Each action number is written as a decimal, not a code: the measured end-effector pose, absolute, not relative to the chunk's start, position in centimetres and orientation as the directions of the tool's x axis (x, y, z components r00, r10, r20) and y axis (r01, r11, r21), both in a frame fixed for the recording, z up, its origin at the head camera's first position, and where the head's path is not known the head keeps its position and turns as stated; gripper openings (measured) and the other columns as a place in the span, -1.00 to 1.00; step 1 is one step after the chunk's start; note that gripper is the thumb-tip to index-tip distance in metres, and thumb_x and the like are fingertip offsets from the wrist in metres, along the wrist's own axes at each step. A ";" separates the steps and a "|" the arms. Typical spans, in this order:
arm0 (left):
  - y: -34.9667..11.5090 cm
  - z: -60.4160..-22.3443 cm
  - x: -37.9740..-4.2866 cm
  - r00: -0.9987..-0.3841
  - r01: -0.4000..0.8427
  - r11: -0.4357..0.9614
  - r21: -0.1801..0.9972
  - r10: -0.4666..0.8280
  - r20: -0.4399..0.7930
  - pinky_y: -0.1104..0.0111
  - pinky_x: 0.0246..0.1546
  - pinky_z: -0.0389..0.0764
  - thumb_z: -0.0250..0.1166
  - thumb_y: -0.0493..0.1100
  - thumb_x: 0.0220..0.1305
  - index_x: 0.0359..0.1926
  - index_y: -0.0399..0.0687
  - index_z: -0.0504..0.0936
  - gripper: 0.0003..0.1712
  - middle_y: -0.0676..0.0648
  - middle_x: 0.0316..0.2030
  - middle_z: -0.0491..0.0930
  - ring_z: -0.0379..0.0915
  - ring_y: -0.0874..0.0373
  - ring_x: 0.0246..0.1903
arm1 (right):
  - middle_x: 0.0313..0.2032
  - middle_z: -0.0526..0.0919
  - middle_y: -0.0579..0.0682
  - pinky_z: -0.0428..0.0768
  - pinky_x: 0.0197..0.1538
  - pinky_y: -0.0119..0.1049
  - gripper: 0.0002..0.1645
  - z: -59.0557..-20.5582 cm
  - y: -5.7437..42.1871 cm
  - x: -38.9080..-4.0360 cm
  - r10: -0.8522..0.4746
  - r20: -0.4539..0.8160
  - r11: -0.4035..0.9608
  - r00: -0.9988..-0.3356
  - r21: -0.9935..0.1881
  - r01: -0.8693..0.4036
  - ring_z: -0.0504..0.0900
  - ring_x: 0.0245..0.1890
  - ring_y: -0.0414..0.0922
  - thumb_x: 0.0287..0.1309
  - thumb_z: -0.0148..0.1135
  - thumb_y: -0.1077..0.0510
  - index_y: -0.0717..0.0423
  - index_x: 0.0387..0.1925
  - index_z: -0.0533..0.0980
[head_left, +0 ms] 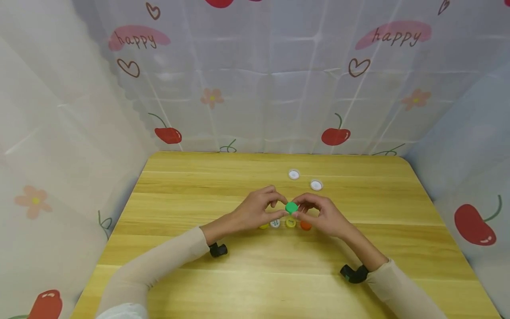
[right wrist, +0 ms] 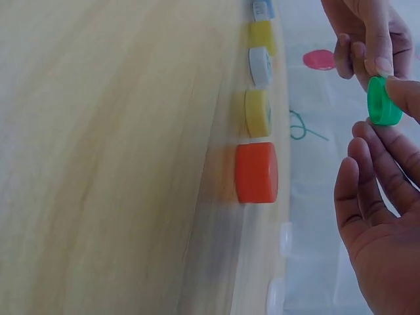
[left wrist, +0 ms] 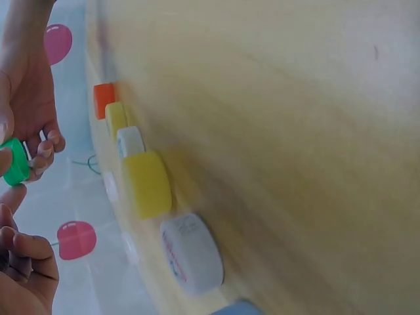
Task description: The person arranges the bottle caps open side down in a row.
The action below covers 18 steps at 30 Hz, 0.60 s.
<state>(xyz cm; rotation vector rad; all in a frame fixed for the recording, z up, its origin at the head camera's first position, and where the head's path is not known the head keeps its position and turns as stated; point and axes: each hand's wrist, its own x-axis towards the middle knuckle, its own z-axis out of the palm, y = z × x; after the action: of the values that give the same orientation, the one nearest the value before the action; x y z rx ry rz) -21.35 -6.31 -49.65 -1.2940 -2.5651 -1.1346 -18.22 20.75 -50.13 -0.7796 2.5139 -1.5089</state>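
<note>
Both hands meet over the wooden table around a small green bottle cap [head_left: 291, 207]. The left hand [head_left: 260, 207] pinches the cap from the left with thumb and index finger. From the other side, the right hand [head_left: 324, 217] holds it between thumb and fingertips. In the right wrist view the cap [right wrist: 384, 102] is raised above the table, its hollow side showing. Below the hands a row of caps lies on the tabletop: an orange one [right wrist: 257, 172], a yellow one [right wrist: 258, 113], a white one [right wrist: 260, 66] and another yellow one [left wrist: 147, 186].
A larger white cap [left wrist: 191, 254] and a partly cut-off blue cap [left wrist: 239, 308] continue the row leftward. Two shallow white lids [head_left: 294, 174] [head_left: 316, 184] lie farther back. A printed curtain [head_left: 263, 88] stands behind the table [head_left: 259, 283] and at both sides.
</note>
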 end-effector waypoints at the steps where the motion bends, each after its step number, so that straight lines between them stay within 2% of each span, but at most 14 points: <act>1: -6.2 -49.7 -21.3 -0.650 0.710 0.379 0.594 0.676 0.345 0.52 -0.37 0.21 0.46 0.02 0.45 0.01 0.11 0.78 -0.79 0.02 -0.34 0.44 0.20 0.31 -0.39 | -0.06 0.77 -0.15 0.69 0.03 -0.24 -0.73 -50.1 20.8 -18.1 -0.475 0.172 0.382 -0.863 -0.843 -0.378 0.69 -0.15 -0.15 0.41 0.43 0.13 -0.18 0.08 0.68; 7: -5.3 -49.9 -21.0 -0.639 0.712 0.372 0.596 0.694 0.330 0.52 -0.34 0.22 0.48 -0.02 0.44 0.02 0.07 0.79 -0.78 0.01 -0.35 0.43 0.23 0.28 -0.37 | -0.13 0.74 -0.24 0.72 -0.02 -0.22 -0.75 -50.2 21.4 -17.5 -0.438 0.202 0.444 -0.876 -0.799 -0.406 0.66 -0.18 -0.23 0.31 0.54 0.03 -0.29 -0.01 0.72; 12: -3.7 -49.9 -20.9 -0.609 0.739 0.381 0.555 0.729 0.312 0.54 -0.33 0.24 0.45 0.01 0.46 0.09 0.09 0.77 -0.73 0.07 -0.32 0.42 0.24 0.30 -0.35 | -0.24 0.72 -0.22 0.72 -0.13 -0.27 -0.72 -50.1 22.7 -16.8 -0.405 0.216 0.481 -0.889 -0.776 -0.407 0.66 -0.28 -0.25 0.26 0.59 0.05 -0.21 -0.04 0.69; 18: -1.3 -49.7 -20.9 -0.582 0.755 0.424 0.500 0.785 0.212 0.57 -0.38 0.24 0.41 0.07 0.49 0.12 0.11 0.77 -0.70 0.09 -0.29 0.44 0.23 0.30 -0.42 | -0.30 0.71 -0.24 0.71 -0.18 -0.32 -0.69 -50.0 24.6 -16.1 -0.429 0.193 0.575 -0.882 -0.695 -0.432 0.64 -0.32 -0.31 0.21 0.62 0.09 -0.13 -0.08 0.66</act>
<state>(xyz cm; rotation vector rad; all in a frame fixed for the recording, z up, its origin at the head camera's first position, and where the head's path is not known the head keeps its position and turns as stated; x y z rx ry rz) -20.86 -1.27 -49.74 -1.4592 -2.6960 -0.9004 -16.08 24.58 -49.97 -0.7625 2.7906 -1.2332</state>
